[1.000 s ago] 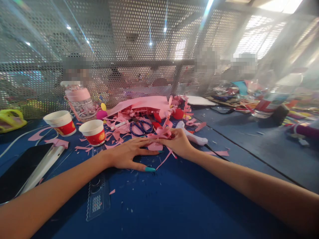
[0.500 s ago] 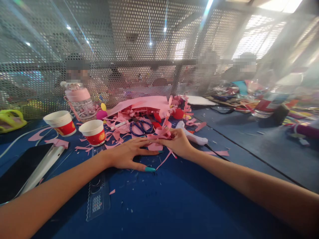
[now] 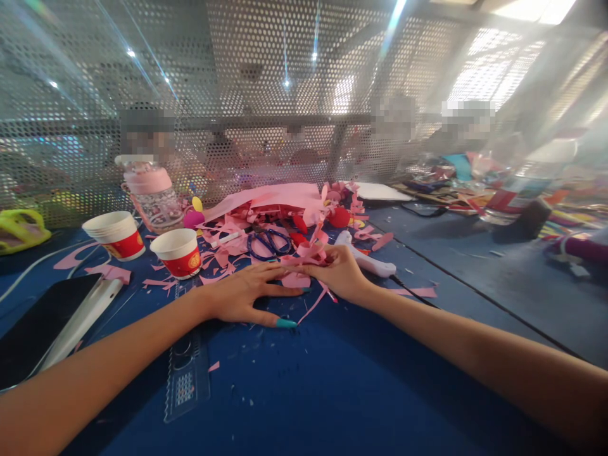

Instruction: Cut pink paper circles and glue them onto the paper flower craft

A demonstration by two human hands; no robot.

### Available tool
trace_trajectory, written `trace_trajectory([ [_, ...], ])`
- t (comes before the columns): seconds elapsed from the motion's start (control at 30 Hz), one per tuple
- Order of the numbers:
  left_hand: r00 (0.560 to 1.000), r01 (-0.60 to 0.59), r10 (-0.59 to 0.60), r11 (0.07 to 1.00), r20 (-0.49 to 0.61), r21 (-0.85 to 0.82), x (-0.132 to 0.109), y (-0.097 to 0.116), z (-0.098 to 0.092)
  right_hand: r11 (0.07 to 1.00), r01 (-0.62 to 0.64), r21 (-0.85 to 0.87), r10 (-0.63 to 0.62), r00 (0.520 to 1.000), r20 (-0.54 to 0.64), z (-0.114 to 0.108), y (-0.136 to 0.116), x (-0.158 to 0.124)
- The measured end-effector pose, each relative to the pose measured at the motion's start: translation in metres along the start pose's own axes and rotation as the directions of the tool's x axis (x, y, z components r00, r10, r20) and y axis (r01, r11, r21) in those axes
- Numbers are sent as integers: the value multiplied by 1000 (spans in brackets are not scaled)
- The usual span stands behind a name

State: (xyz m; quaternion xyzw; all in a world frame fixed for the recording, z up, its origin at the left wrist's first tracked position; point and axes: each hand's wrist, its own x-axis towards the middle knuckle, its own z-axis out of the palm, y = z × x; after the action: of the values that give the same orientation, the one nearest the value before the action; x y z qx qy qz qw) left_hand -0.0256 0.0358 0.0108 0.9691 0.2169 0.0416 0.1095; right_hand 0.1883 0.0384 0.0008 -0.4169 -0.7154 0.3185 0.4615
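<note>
My left hand (image 3: 244, 292) lies flat on the blue table, fingers stretched out to the right, one nail painted teal. A thin pink paper strip (image 3: 312, 306) runs from beside its thumb up toward my right hand (image 3: 344, 273). That hand's fingers are pinched together on pink paper (image 3: 311, 253), which curls up above them. Loose pink scraps (image 3: 225, 250) and blue-handled scissors (image 3: 269, 244) lie just beyond both hands. Behind my right hand rests a white glue gun (image 3: 377, 264) with a black cord. A clear plastic ruler (image 3: 187, 380) sits partly under my left forearm.
Paper cups (image 3: 175, 253) with red bands and a pink-topped bottle (image 3: 149, 190) stand at the left, near a black phone (image 3: 42, 323). A perforated metal screen (image 3: 285, 76) rises behind the table. A large clear bottle (image 3: 517, 183) and craft clutter are at the right.
</note>
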Motion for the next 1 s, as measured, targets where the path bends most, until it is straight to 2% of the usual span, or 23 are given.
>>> trace_trajectory([
  [0.4, 1000, 13, -13, 1000, -5, -23, 0, 0, 0, 999, -45, 17, 45, 999, 14, 1, -3, -1],
  [0.6, 1000, -6, 5, 999, -17, -42, 0, 0, 0, 999, 25, 23, -24, 999, -39, 0, 2, 0],
  [0.77, 1000, 8, -8, 999, 12, -41, 0, 0, -1, 996, -24, 85, 22, 999, 23, 0, 2, 0],
  [0.87, 1000, 22, -21, 999, 15, -45, 0, 0, 0, 998, -49, 45, 47, 998, 47, -1, -1, 1],
  [1.0, 1000, 21, -21, 999, 8, -42, -1, -1, 1, 999, -45, -29, 45, 999, 4, -1, -1, 2],
])
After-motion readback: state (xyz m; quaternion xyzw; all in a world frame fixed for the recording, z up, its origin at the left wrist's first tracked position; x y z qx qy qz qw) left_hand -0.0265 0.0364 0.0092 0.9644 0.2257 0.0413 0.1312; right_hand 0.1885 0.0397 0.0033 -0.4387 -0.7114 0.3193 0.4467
